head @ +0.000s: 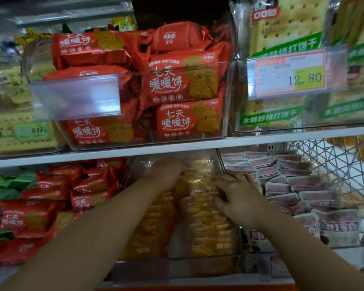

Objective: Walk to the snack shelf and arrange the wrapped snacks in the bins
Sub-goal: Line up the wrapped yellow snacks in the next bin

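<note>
The walk is done: the person stands at the snack shelf (261,138) with both arms reaching into the clear middle bin (177,262) of the lower tier. This bin holds the yellow wrapped snacks (206,225), stacked in two rough rows that run from front to back.

The left hand (169,172) is far back in the bin, its fingers curled down around the top of a yellow packet, seemingly gripping it. The right hand (236,193) lies with fingers spread across the right-hand row, pressing on the packets.

The right row looks fairly even. The left row looks looser and tilted, so straightening in this bin appears to be mid-way. The neighbouring red packets (51,198) lie jumbled and probably need tidying too, while the pink packets (292,185) sit in overlapping rows.
</note>
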`<state>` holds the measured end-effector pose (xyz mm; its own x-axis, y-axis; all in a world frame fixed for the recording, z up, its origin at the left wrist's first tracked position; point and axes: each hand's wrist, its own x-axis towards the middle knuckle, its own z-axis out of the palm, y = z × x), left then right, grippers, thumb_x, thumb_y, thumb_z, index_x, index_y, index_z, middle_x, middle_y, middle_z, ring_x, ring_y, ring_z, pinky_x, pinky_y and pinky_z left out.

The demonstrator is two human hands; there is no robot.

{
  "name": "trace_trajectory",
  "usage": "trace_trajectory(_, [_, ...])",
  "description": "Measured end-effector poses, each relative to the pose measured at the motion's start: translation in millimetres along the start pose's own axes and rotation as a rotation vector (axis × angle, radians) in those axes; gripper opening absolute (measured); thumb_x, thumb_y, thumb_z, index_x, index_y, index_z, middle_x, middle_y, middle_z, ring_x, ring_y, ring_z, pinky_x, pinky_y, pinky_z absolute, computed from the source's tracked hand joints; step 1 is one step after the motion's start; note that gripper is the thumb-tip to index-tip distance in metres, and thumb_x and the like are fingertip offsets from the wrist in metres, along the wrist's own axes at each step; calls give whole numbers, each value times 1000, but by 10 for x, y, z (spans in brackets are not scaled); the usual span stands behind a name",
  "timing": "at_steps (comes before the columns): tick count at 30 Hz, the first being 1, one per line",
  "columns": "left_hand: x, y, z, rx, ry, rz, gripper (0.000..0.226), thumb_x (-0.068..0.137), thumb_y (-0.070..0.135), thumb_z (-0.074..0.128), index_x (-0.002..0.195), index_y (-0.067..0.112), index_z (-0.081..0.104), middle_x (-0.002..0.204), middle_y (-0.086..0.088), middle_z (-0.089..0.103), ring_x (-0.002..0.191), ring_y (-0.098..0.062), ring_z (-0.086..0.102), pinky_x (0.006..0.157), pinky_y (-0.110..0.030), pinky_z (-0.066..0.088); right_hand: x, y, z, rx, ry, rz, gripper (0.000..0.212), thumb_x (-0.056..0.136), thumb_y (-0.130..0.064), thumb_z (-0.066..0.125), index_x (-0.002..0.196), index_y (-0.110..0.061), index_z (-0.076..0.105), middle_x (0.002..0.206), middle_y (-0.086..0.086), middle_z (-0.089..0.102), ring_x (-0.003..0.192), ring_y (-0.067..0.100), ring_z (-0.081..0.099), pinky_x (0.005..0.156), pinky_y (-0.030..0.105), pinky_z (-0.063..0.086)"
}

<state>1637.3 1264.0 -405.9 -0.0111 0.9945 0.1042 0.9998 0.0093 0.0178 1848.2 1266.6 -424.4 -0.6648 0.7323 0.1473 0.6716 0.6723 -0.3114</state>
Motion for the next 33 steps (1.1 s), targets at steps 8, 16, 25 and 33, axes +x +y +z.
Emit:
trace_trajectory(8, [-84,81,-172,-83,186,-35,18,94,28,51,106,24,64,116,2,63,108,-17,55,80,-22,35,8,6,-5,6,-12,5,45,92,-44,43,136,-33,40,146,-13,35,139,16,16,117,47,4])
trace_trajectory(16, [-86,253,-131,-173,312,-54,19,94,29,53,103,16,64,111,-4,64,105,-20,56,75,-22,31,10,-1,-8,14,-18,-11,44,88,-49,41,129,-34,47,140,-15,42,136,19,20,115,48,12])
trace_trajectory(25, [-120,335,163,-376,165,20,10,89,16,62,94,14,70,101,1,69,89,-6,58,66,-8,32,26,46,87,33,14,-62,65,72,-58,17,124,-42,53,135,-20,49,136,19,30,114,48,14])
trace_trajectory(33, [-58,296,68,-533,9,43,23,94,17,55,113,14,68,119,0,65,109,-9,57,85,-12,36,-27,-19,-33,22,-31,-33,35,94,-43,41,127,-41,52,139,-22,43,137,19,21,115,49,10])
